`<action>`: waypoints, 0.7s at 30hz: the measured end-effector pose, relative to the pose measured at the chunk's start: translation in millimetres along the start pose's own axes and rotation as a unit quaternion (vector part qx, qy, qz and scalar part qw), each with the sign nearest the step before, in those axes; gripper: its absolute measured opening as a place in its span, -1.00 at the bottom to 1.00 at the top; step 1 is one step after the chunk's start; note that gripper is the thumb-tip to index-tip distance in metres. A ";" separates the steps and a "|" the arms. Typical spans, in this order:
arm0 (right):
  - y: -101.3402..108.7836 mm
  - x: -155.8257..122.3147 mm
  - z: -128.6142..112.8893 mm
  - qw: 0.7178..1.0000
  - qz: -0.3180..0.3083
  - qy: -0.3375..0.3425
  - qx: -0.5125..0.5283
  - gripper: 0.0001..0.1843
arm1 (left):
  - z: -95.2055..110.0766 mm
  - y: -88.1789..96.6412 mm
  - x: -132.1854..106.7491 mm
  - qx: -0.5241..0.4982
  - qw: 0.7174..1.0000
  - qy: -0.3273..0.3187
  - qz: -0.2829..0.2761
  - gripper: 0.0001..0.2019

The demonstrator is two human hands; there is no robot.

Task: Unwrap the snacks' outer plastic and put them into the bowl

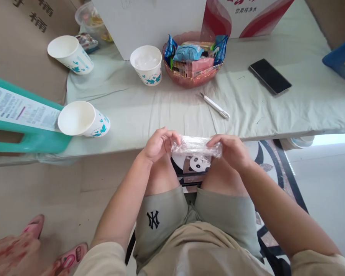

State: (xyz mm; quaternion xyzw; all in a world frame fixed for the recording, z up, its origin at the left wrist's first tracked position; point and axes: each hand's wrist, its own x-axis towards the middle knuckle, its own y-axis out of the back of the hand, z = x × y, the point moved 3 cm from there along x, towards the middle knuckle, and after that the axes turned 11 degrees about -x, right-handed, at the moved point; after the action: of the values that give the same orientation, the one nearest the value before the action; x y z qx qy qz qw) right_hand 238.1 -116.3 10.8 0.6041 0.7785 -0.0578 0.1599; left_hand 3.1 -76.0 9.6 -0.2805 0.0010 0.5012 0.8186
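A crinkled bundle of clear plastic wrap (194, 145) is stretched between my two hands, just off the table's front edge and above my knees. My left hand (160, 143) pinches its left end between thumb and fingers. At the other end, my right hand (231, 150) has its fingers closed on the plastic. Whether anything lies inside the wrap, I cannot make out. On the cloth beyond my hands rests a white pen-shaped craft knife (215, 106) with a dark tip.
The cloth-covered table (126, 115) holds a pink glass bowl (186, 81) of wrapped snacks, a phone (270, 76), an upright paper cup (147, 65), a tilted cup (71, 55) and another cup (84, 119) near the edge. Boxes stand behind. Another person's slippered foot (71, 257) shows lower left.
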 end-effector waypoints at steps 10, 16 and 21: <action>-24.4 6.2 -25.0 0.977 0.145 0.013 -0.157 -0.83 | 21.6 -10.8 -15.1 0.379 0.836 -0.322 0.233 -0.68; -37.5 10.2 -52.2 0.989 0.045 0.098 -0.099 -0.81 | 23.1 -42.6 1.0 0.249 0.954 -0.170 0.000 -0.54; -12.9 20.8 -62.9 0.934 0.236 0.189 -0.192 -0.63 | 43.1 -41.7 21.3 0.149 0.976 -0.161 -0.005 -0.76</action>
State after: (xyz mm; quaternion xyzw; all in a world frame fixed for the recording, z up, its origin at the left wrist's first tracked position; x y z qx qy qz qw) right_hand 209.8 -82.7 62.1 0.7277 0.6259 0.2477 0.1316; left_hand 35.8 -52.9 58.9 -0.0712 -0.0574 0.5298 0.8432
